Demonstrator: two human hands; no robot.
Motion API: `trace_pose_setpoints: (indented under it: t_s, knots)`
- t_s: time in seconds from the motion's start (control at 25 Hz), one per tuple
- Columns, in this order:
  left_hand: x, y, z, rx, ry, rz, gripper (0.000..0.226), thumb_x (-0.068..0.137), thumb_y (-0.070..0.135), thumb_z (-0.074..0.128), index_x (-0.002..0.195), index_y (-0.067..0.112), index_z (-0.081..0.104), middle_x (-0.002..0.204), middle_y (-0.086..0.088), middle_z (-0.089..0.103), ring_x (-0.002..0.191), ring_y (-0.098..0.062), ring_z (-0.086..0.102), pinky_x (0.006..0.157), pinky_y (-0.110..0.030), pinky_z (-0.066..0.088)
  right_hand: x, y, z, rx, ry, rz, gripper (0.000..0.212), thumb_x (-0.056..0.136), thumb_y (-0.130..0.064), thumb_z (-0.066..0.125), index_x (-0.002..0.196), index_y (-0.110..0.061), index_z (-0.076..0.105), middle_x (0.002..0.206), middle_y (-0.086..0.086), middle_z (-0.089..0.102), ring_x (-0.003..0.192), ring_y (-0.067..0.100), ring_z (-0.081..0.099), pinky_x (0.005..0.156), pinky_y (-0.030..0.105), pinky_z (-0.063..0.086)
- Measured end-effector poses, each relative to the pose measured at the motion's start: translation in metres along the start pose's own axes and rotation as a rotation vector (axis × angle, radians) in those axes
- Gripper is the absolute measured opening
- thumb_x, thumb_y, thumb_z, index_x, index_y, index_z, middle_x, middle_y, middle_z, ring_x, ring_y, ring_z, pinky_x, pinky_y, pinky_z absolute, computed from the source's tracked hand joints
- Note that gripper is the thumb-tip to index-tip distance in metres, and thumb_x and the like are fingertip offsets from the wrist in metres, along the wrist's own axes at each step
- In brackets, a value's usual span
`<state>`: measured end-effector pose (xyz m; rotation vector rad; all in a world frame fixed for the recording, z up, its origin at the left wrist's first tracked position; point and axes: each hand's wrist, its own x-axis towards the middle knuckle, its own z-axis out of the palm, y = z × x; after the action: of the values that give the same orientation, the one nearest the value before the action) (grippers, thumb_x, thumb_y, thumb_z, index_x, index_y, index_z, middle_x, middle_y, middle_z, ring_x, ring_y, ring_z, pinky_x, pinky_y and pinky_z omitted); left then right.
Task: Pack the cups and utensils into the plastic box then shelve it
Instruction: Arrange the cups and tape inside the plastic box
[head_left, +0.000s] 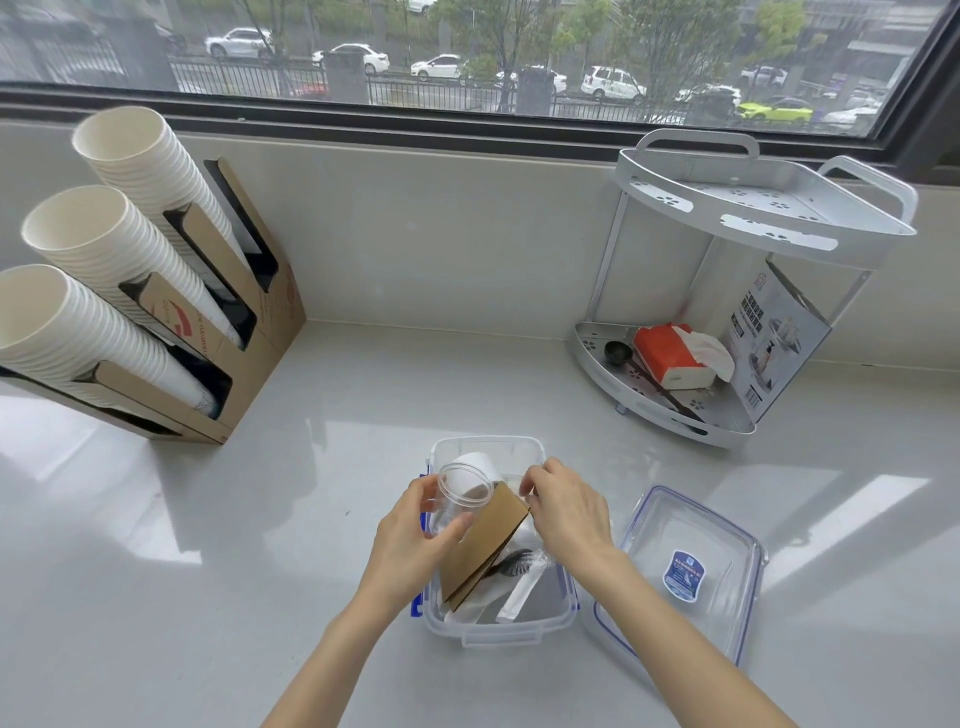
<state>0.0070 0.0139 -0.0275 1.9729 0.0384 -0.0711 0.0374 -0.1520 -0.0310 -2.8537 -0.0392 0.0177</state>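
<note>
Here, left to right:

Paper cups (104, 249): three slanted stacks in a cardboard holder (249, 353), well to the left of the left hand and farther back, open mouths pointing up and left. The holder carries red print too cut off to read.

Left hand (410, 540): fingers and thumb curled round a clear plastic cup (460, 496), held over the left part of the box. The cup's long axis tilts, mouth up and away from the person.

Plastic box (498, 631): open, under both hands. Inside lie a white cup (475, 462) at the far end, a wrapped black utensil (511, 564) and white packets, long axes running roughly near to far.

Cardboard sleeve (488, 545): flat, brown, between the hands, slanting from near-left up to far-right.

Right hand (563, 512): fingertips pinch the sleeve's upper right end.

Lid (691, 566): just right of the right forearm, on the counter (260, 545), with a blue label too small to read.

Rack (727, 291): well right and behind the right hand; the lower tier holds a scoop (618, 354), an orange tissue pack (670, 356) and a printed carton (774, 332), text unreadable.
</note>
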Motion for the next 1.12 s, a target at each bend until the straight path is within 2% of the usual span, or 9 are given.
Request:
trace_pose_setpoints:
  t_s: [0.12,0.2,0.32,0.44,0.56,0.72,0.84,0.96,1.12]
  knots:
    - [0.001,-0.001,0.0,0.006,-0.002,-0.002,0.041,0.08,0.028,0.064,0.116,0.023,0.046,0.109,0.012,0.053,0.103,-0.009,0.05,0.084,-0.023,0.039,0.002,0.002,-0.017,0.124,0.108,0.028,0.021,0.096,-0.019,0.041,0.109,-0.015,0.056,0.113,0.002,0.061,0.098,0.024,0.059,0.069,0.03,0.041]
    - [0.0,-0.001,-0.001,-0.001,-0.005,0.002,0.038,0.079,0.028,0.064,0.112,0.027,0.045,0.107,0.012,0.053,0.102,-0.009,0.05,0.083,-0.022,0.039,0.005,0.004,-0.031,0.169,0.172,0.038,0.02,0.095,-0.019,0.043,0.108,-0.014,0.058,0.109,0.003,0.063,0.093,0.026,0.06,0.068,0.03,0.04]
    - [-0.002,0.002,-0.001,-0.014,-0.026,0.025,0.034,0.079,0.025,0.065,0.105,0.031,0.044,0.103,0.016,0.052,0.102,-0.009,0.05,0.075,-0.017,0.04,0.009,0.002,-0.053,0.368,0.3,0.042,0.015,0.092,-0.016,0.049,0.1,-0.012,0.061,0.096,0.004,0.064,0.075,0.02,0.057,0.071,0.031,0.048]
    - [-0.002,0.004,0.0,-0.025,-0.049,0.05,0.035,0.078,0.02,0.066,0.103,0.031,0.044,0.104,0.018,0.053,0.103,-0.009,0.05,0.072,-0.013,0.043,0.008,-0.008,-0.071,0.688,0.321,0.071,0.008,0.09,-0.015,0.054,0.091,-0.014,0.062,0.077,-0.005,0.058,0.062,0.003,0.051,0.058,0.003,0.042]
    - [-0.004,0.007,0.0,-0.021,-0.054,0.091,0.035,0.078,0.021,0.066,0.103,0.032,0.045,0.102,0.024,0.052,0.103,-0.008,0.051,0.074,-0.012,0.043,0.004,-0.018,-0.075,0.77,0.2,0.045,0.007,0.088,-0.016,0.057,0.086,-0.021,0.062,0.071,-0.012,0.057,0.06,-0.001,0.05,0.052,0.002,0.04]
    - [-0.007,0.016,-0.002,-0.019,-0.069,0.166,0.036,0.077,0.022,0.067,0.095,0.043,0.044,0.1,0.028,0.052,0.096,0.005,0.052,0.072,-0.005,0.043,-0.003,-0.026,-0.055,0.595,0.04,0.021,0.015,0.086,-0.017,0.057,0.094,-0.015,0.069,0.079,-0.004,0.061,0.058,-0.003,0.045,0.062,0.021,0.04]
    - [-0.01,0.019,0.0,0.003,-0.076,0.189,0.039,0.078,0.021,0.067,0.088,0.047,0.04,0.096,0.031,0.05,0.09,0.01,0.051,0.071,0.002,0.041,-0.006,-0.027,-0.041,0.547,0.02,0.021,0.018,0.087,-0.02,0.054,0.096,-0.019,0.069,0.087,-0.005,0.06,0.059,-0.001,0.043,0.072,0.022,0.038]
    - [-0.01,0.018,0.0,-0.015,-0.054,0.171,0.038,0.077,0.023,0.067,0.087,0.047,0.04,0.096,0.028,0.052,0.09,0.006,0.053,0.071,-0.003,0.043,-0.008,-0.026,-0.039,0.551,-0.009,0.006,0.025,0.09,-0.022,0.05,0.105,-0.021,0.07,0.094,-0.002,0.064,0.061,-0.004,0.042,0.074,0.02,0.036]
    - [-0.009,0.016,-0.001,-0.023,-0.076,0.168,0.051,0.076,0.019,0.068,0.102,0.051,0.038,0.098,0.024,0.053,0.093,-0.001,0.057,0.072,-0.007,0.046,-0.012,-0.021,-0.033,0.531,-0.093,-0.045,0.031,0.094,-0.024,0.044,0.118,-0.024,0.064,0.116,0.005,0.063,0.062,-0.002,0.042,0.078,0.02,0.032]
